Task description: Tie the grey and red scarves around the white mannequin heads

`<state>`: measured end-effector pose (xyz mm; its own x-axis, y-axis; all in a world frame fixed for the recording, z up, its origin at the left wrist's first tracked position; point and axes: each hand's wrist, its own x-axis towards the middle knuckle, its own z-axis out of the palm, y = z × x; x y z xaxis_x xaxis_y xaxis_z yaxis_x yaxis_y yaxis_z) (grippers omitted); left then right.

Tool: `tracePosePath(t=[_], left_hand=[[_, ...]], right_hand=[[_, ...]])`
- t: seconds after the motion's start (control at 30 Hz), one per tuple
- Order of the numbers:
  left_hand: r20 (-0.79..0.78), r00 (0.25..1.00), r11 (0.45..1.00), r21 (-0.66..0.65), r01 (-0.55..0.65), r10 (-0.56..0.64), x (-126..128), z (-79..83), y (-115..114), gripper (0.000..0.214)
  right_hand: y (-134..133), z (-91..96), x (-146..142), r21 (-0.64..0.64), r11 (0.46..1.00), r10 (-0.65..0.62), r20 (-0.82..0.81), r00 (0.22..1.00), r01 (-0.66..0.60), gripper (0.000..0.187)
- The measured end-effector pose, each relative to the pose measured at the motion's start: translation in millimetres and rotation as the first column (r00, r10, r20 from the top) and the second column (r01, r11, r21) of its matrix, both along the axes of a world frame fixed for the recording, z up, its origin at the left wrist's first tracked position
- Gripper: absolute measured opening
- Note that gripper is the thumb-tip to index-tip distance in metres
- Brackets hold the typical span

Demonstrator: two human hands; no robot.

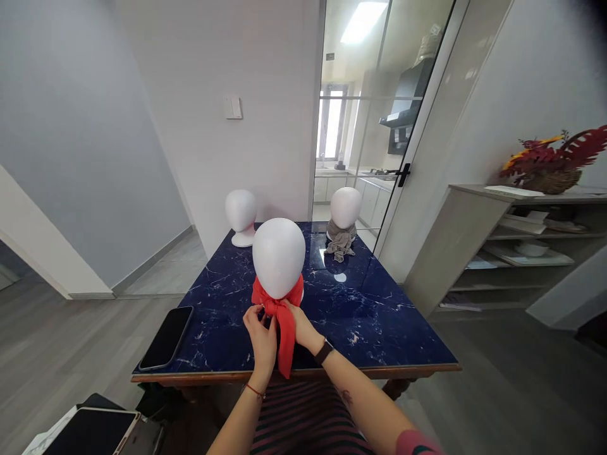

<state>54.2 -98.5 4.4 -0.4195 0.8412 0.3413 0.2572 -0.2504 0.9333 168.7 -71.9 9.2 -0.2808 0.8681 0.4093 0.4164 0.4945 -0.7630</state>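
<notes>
Scarf (pixel 286 338) of red cloth goes around the neck of the nearest white mannequin head (pixel 279 258), knotted in front, with one end hanging down toward the table edge. Left hand (pixel 260 335) has its fingers bent at the left side of the knot; whether they pinch the cloth, I cannot tell. Right hand (pixel 306 328) touches the scarf from the other side, but the hanging end covers part of its fingers, so its grip I also cannot tell.

On the dark blue table (pixel 374 322), a second head (pixel 241 210) stands behind on the left, and a third head (pixel 346 206) on the right, with a grey-brown cloth (pixel 340 241) around its neck. Nearest head hides some of the tabletop behind it. Black phone (pixel 167 338) lies at the left front corner, well apart from both hands. Beyond the table is a glass door (pixel 363 69); farther right stands a shelf unit (pixel 450 237).
</notes>
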Motion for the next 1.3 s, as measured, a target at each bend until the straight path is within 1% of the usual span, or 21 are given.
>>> tracePosePath(t=[0.07,0.13,0.2,0.27,0.37,0.47,0.5,0.57,0.6,0.67,0.73,0.83,0.87,0.93,1.0,1.03,1.1,1.17,1.2,1.23,1.3], left_hand=[[0.218,0.976,0.996,-0.091,0.011,0.009,0,-3.0,5,0.032],[0.455,0.888,0.975,-0.154,0.158,-0.072,0,-5.8,9,0.032],[0.635,0.755,0.936,-0.141,0.322,-0.164,0,-6.8,11,0.034],[0.71,0.673,0.911,-0.109,0.397,-0.208,-1,-5.9,12,0.039],[0.7,0.686,0.922,-0.103,0.373,-0.2,-2,-3.0,11,0.042],[0.656,0.729,0.927,-0.121,0.355,-0.194,-4,-1.2,10,0.039],[0.645,0.736,0.922,-0.126,0.367,-0.205,-4,-1.0,9,0.038],[0.629,0.743,0.907,-0.138,0.399,-0.231,-6,-1.2,9,0.037],[0.614,0.751,0.899,-0.147,0.413,-0.245,-8,-1.4,9,0.037],[0.508,0.813,0.891,-0.176,0.42,-0.283,-11,-1.7,10,0.036],[0.342,0.887,0.894,-0.211,0.396,-0.312,-16,-1.2,11,0.033],[0.172,0.941,0.912,-0.248,0.328,-0.292,-25,2.0,11,0.023],[0.144,0.95,0.918,-0.253,0.305,-0.276,-29,3.4,10,0.018],[0.032,0.966,0.933,-0.252,0.258,-0.258,-35,6.2,6,0.016],[-0.057,0.96,0.939,-0.235,0.253,-0.273,-42,8.1,2,0.021],[-0.045,0.956,0.936,-0.222,0.274,-0.29,-45,8.6,0,0.023],[0.177,0.932,0.915,-0.203,0.349,-0.316,-51,9.3,-3,0.022],[0.446,0.845,0.893,-0.185,0.409,-0.295,-57,10.2,-6,0.018],[0.536,0.799,0.887,-0.182,0.424,-0.272,-60,10.7,-6,0.015],[0.591,0.768,0.884,-0.188,0.427,-0.245,-62,11.2,-7,0.015],[0.626,0.754,0.887,-0.211,0.411,-0.2,-66,11.4,-8,0.018]], right_hand=[[8,0.7,-2,-0.058,0.994,0.083,-0.159,0.984,-0.094,0.039],[12,2.9,-1,-0.1,0.984,0.121,-0.253,0.96,-0.15,0.051],[13,6.4,1,-0.123,0.977,0.138,-0.27,0.953,-0.177,0.052],[9,10.9,3,-0.13,0.977,0.136,-0.218,0.966,-0.167,0.049],[-4,16.3,5,-0.073,0.997,0.007,-0.129,0.992,-0.016,0.043],[-20,15.2,5,-0.024,0.984,-0.179,-0.21,0.961,0.178,0.039],[-24,13.2,4,-0.048,0.975,-0.222,-0.261,0.94,0.217,0.038],[-32,8.2,3,-0.166,0.952,-0.302,-0.363,0.882,0.258,0.033],[-35,5.9,3,-0.246,0.934,-0.343,-0.411,0.845,0.26,0.029],[-39,3.0,2,-0.384,0.897,-0.399,-0.485,0.778,0.22,0.026],[-40,2.8,0,-0.43,0.888,-0.385,-0.505,0.773,0.161,0.032],[-37,6.0,-2,-0.383,0.92,-0.257,-0.425,0.868,0.084,0.053],[-35,7.6,-2,-0.361,0.929,-0.226,-0.394,0.891,0.075,0.053],[-29,11.5,1,-0.316,0.943,-0.218,-0.341,0.914,0.107,0.035],[-20,15.8,7,-0.262,0.948,-0.258,-0.296,0.92,0.181,0.017],[-15,17.7,10,-0.238,0.948,-0.275,-0.281,0.92,0.211,0.015],[-6,20.4,17,-0.205,0.949,-0.287,-0.265,0.92,0.237,0.018],[2,20.9,21,-0.188,0.95,-0.294,-0.263,0.919,0.25,0.02],[5,20.4,22,-0.186,0.949,-0.298,-0.26,0.918,0.255,0.02],[7,19.5,22,-0.185,0.948,-0.301,-0.258,0.918,0.259,0.02],[10,17.2,21,-0.182,0.949,-0.299,-0.265,0.917,0.257,0.021]])
